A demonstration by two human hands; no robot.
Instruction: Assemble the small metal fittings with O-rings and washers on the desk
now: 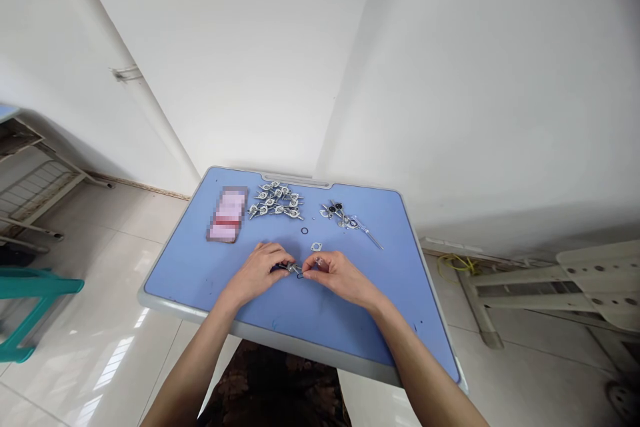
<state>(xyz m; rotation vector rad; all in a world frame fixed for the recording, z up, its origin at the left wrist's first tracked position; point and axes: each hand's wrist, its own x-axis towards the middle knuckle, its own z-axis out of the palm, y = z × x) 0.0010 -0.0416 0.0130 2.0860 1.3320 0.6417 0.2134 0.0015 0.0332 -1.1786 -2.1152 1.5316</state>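
Note:
Both hands meet over the middle of the blue desk (310,317). My left hand (260,271) pinches a small metal part (291,268). My right hand (337,273) is closed at the right end of that part, with its fingertips by a small dark ring (300,275). A bit of clear plastic shows between the right fingers. Just beyond the hands lie a flat metal gasket (317,247) and a black ring (305,231).
Several metal parts (275,200) are grouped at the desk's back. A blurred pink phone-like object (227,213) lies left. More parts (340,213) and a screwdriver (370,235) lie right. A teal stool (37,293) stands at far left.

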